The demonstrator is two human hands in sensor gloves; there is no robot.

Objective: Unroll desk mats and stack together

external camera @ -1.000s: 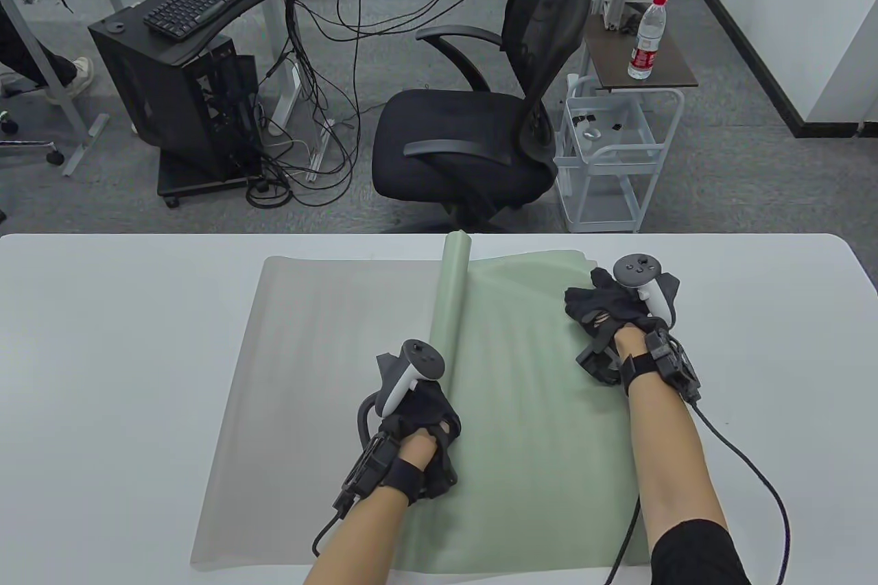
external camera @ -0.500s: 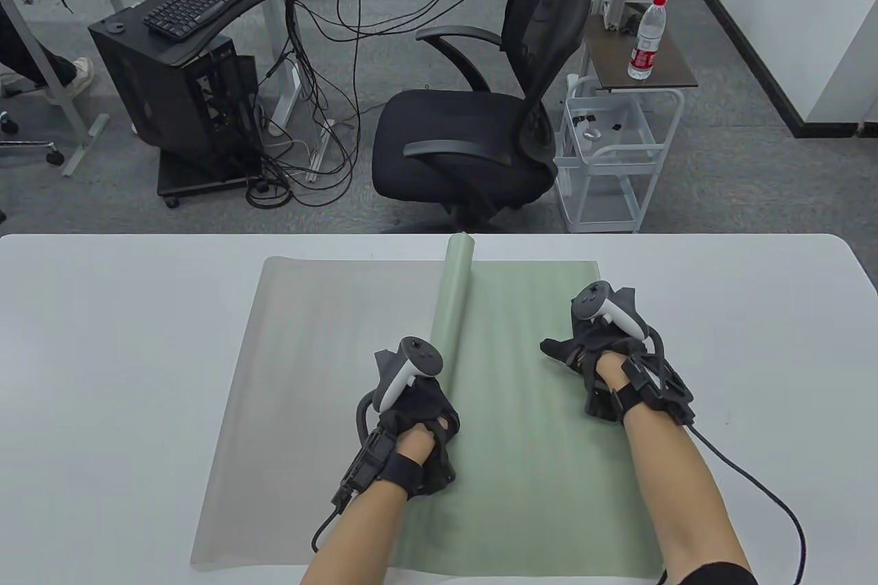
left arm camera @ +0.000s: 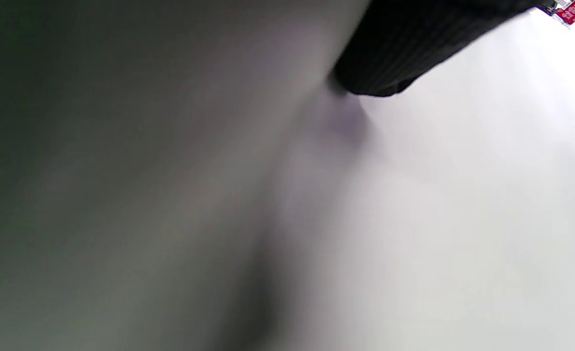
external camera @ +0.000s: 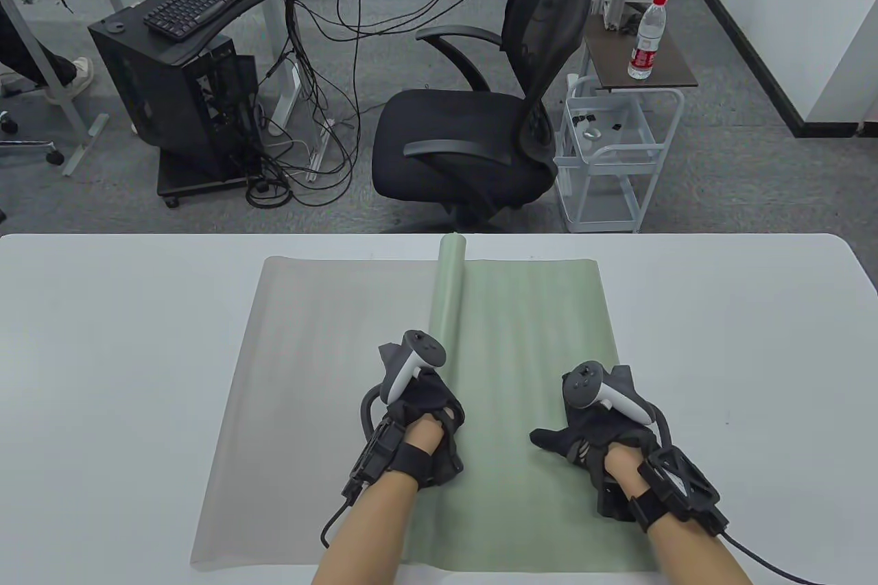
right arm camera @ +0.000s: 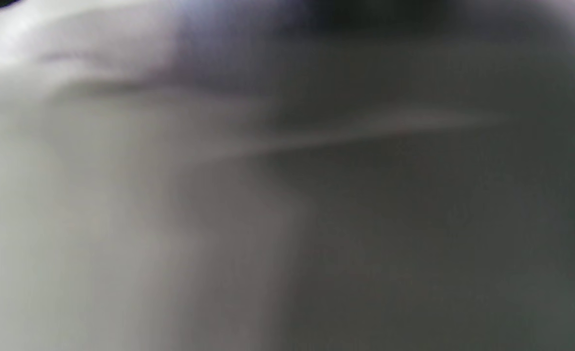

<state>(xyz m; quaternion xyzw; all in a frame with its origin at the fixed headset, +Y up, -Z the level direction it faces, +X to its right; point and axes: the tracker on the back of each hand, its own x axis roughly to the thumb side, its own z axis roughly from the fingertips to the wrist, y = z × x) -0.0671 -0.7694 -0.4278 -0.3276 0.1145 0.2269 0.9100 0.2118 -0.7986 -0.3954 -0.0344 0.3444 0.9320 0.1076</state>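
White tabletop (external camera: 103,352) carrying a gray mat (external camera: 309,393) under a green mat (external camera: 535,338), roll (external camera: 446,297) running toward 12 o'clock; left hand (external camera: 418,420) pressing the roll, grip unclear; right hand (external camera: 590,427) flat at 5 o'clock, likely pinning the curl.

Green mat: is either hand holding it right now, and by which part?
Neither hand visibly grips it. The left hand rests on the rolled part of the green mat; the right hand lies on its flat part.
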